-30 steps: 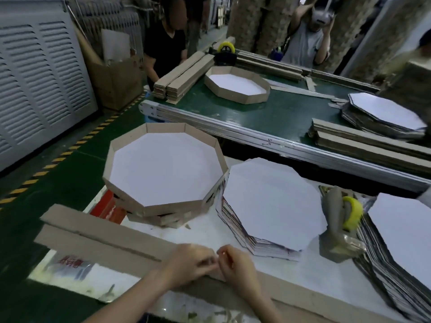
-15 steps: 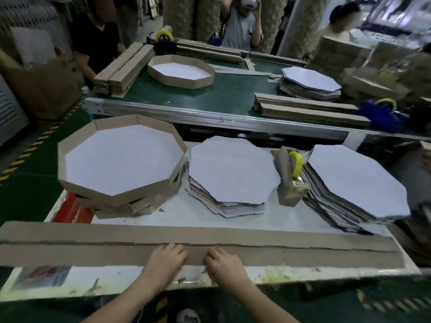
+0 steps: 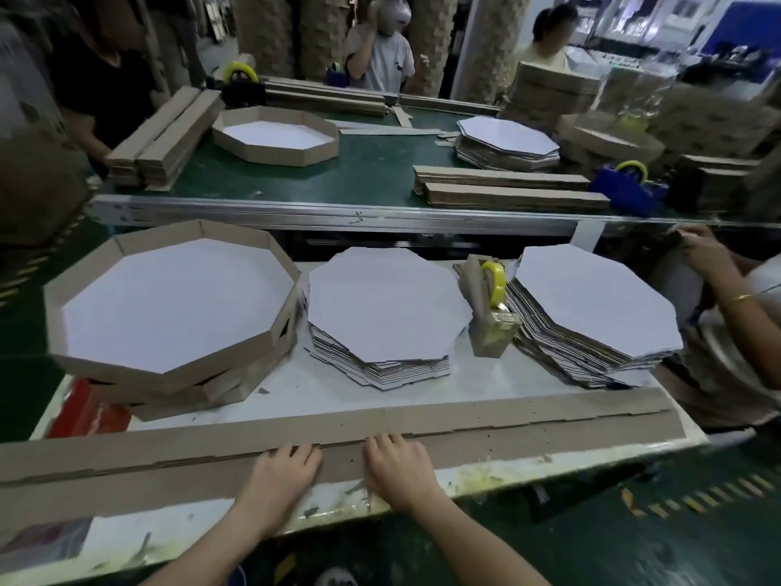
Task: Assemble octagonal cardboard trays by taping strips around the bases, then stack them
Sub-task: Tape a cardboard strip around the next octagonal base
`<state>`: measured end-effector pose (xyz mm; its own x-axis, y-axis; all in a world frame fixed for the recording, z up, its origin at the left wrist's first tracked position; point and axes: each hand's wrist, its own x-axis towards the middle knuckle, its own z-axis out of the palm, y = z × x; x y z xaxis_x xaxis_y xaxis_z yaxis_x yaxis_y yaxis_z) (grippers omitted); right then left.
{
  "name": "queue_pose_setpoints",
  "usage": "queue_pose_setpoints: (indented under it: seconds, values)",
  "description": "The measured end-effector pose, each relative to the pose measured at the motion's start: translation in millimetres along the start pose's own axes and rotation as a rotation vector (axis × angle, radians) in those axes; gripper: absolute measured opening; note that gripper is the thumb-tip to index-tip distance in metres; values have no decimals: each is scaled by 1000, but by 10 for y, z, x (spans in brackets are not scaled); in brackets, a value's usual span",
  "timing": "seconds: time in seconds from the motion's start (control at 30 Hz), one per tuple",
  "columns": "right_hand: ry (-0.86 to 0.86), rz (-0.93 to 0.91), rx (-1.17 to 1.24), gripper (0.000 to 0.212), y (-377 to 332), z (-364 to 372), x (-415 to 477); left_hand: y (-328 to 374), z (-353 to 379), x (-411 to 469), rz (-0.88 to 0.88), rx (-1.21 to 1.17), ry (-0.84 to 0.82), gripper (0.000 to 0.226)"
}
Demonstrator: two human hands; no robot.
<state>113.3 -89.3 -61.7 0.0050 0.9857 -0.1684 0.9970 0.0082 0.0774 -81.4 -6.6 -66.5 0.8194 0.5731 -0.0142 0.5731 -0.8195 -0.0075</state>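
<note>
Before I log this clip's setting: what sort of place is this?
Probably a packaging workshop's assembly line: stacks of octagonal bases, finished trays, a tape dispenser, and a green conveyor with other workers.

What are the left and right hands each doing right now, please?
Left hand: open, palm down on the cardboard strips, gripping nothing.
Right hand: open, flat on the same strips, gripping nothing.

Head view (close) over worktable (image 3: 507,399)
</note>
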Motion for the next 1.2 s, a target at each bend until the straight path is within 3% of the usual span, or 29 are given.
queue_pose_setpoints:
  seconds: [0.17,0.5,0.77,0.83,0.9,1.07,1.2]
  values:
    - [-128,-36,4,33,59,54,-61,83,-31,26,66,-31,-3,51]
    - [-161,-222,-148,16,207,-216,144,95,-120,292,72,-49,5,64]
    - [-161,-115,-24,30,219,-167,10,147,-91,209,90,-34,4,68]
    - [-115,2,94,38,215,-162,-43,142,-98,208,65,-22,19,71]
    - [-36,232,314,47,207,-107,-154,144,-124,209,45,-20,49,71]
    - [353,1148,1545,48,149,76,-361,138,-185,199,51,-20,129,57]
    - [520,1501,2068,34,106,98,-232,134,-233,217,79,-3,184,56]
